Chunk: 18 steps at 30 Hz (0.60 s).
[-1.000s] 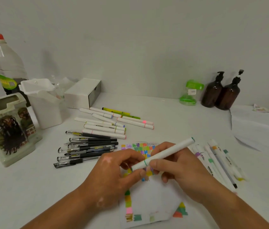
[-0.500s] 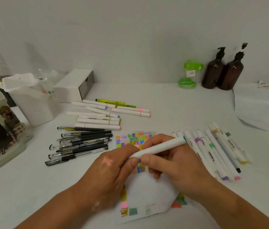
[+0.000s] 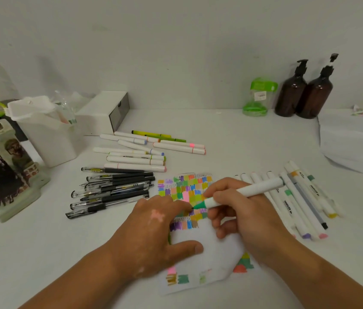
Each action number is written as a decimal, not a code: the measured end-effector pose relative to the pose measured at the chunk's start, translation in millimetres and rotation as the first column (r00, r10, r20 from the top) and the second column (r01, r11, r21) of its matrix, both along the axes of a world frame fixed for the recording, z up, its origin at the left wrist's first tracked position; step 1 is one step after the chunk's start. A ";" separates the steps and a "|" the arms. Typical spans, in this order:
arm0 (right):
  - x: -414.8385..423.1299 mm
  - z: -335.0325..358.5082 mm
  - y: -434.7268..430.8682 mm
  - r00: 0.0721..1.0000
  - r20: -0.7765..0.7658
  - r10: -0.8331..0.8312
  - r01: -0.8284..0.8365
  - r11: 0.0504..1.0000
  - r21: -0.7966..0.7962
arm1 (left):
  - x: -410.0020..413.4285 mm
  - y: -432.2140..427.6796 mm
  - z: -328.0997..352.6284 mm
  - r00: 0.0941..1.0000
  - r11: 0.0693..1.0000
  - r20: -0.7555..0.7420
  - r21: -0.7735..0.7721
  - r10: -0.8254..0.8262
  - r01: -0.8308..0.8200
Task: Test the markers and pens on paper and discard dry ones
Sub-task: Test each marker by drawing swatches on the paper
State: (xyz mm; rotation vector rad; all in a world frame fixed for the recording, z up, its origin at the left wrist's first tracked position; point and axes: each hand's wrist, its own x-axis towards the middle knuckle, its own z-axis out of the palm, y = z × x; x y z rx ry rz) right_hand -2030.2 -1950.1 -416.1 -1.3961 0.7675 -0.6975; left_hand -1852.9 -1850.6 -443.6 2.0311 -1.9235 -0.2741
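Note:
My right hand (image 3: 245, 217) grips a white marker (image 3: 249, 190) like a pen. Its bare green tip (image 3: 198, 206) points left onto the test paper (image 3: 209, 248), which carries a grid of coloured swatches (image 3: 185, 188). My left hand (image 3: 153, 233) rests on the paper with the thumb flat. Its fingers curl beside the tip, and the marker's cap is out of sight under them. A row of white markers (image 3: 296, 197) lies right of the paper. More white markers (image 3: 136, 159) and several black pens (image 3: 113, 186) lie to the left.
A white bin (image 3: 42, 130) with markers in it stands at the left, next to a printed holder (image 3: 4, 170) and a white box (image 3: 102, 112). Two brown pump bottles (image 3: 303, 92) and a green container (image 3: 258, 97) stand at the back. Folded white paper (image 3: 354, 139) lies at the right.
My left hand has pulled the cap off the marker and settled on the paper. My right hand has lowered the bare green tip to the swatches. The view has tilted down.

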 end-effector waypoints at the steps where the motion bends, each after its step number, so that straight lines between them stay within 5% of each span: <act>1: 1.0 -1.5 0.7 0.999 -0.038 0.017 -0.016 1.000 0.010 | 0.1 0.1 1.2 1.000 1.000 0.014 0.010 0.015 -0.015; 8: 0.0 -7.1 -0.1 0.953 -0.302 -0.014 -0.048 0.979 -0.198 | 6.4 1.9 3.5 0.998 0.994 -0.027 0.094 0.065 -0.062; 18: 0.5 -12.7 -1.9 0.933 -0.359 -0.012 -0.091 0.959 -0.267 | 11.2 -0.3 -1.8 0.996 0.993 -0.058 0.100 0.067 -0.061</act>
